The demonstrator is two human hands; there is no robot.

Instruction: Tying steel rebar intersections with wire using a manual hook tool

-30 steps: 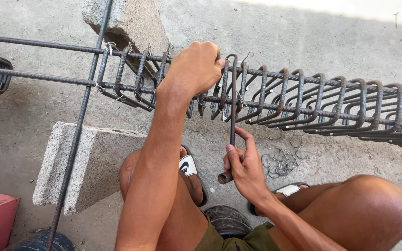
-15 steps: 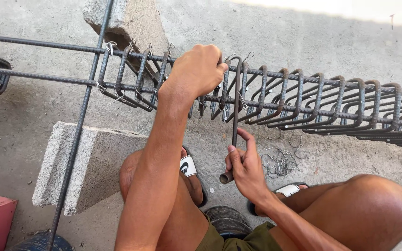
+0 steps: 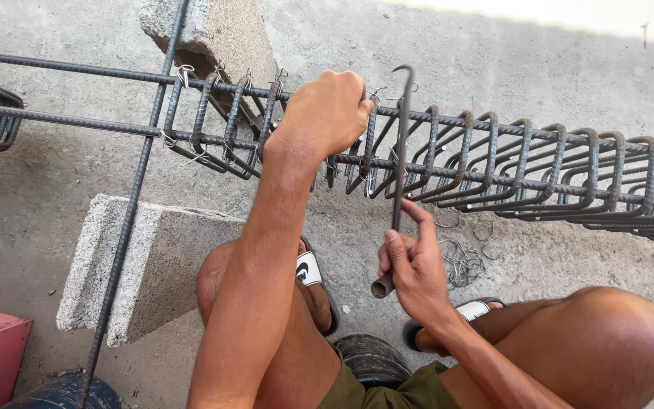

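Change: Whereas the hooked tip of the tying tool (image 3: 400, 144) sat low against the top bar 1.0 s ago, it is now raised above the cage, with its curl seen clear of the bars near the far side.
Meaning: The hook is judged to have been lifted free of 1 wire tie, so that tie is probably finished or being re-hooked; which of the 2 cannot be told.
Right hand (image 3: 412, 269): It is closed around the tool's tubular handle, low and near, with the index finger stretched up along the thin shaft.
Left hand (image 3: 325, 112): It is curled shut over the top bar and 1 stirrup of the rebar cage (image 3: 509, 163), left of the tool's shaft and just beside it.
Cage: Ribbed, rust-brown steel is bent into many closed rectangular stirrups, threaded close together on long straight bars that run left to right.
Ties: Thin bright wire twists (image 3: 183, 73) are seen on the stirrups at the left; loose wire pieces (image 3: 459, 261) lie on the ground at the right.
Supports: 2 rough grey concrete blocks are seen, 1 far (image 3: 210, 34) under the cage and 1 near (image 3: 126, 265) at the left.
Ground: Grey, gritty concrete is seen throughout.
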